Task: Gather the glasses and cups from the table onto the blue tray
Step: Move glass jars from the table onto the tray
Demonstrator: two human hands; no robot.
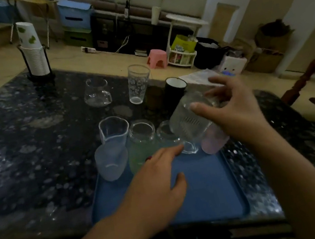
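The right hand (235,107) grips a ribbed clear glass (190,122), tilted, above the far end of the blue tray (205,190); the step looks like setting it down, which calls for righting it into the gap there. The left hand (158,181) hovers open over the tray. A frosted cup (111,161), green jar (141,142) and pink cup (213,141) stand at the tray's far end, seemingly empty; a patterned tumbler (137,83), glass pitcher (97,93) and black mug (175,91) wait beyond the tray

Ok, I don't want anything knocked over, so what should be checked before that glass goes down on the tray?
1. Grip: right hand holds the ribbed glass by its rim: ok.
2. Glass level: tilted: not ok.
3. Landing spot: near part of the blue tray is bare: ok.
4. Left hand hovers over that spot: not ok.
5. Clearance from the pink cup: cannot tell.
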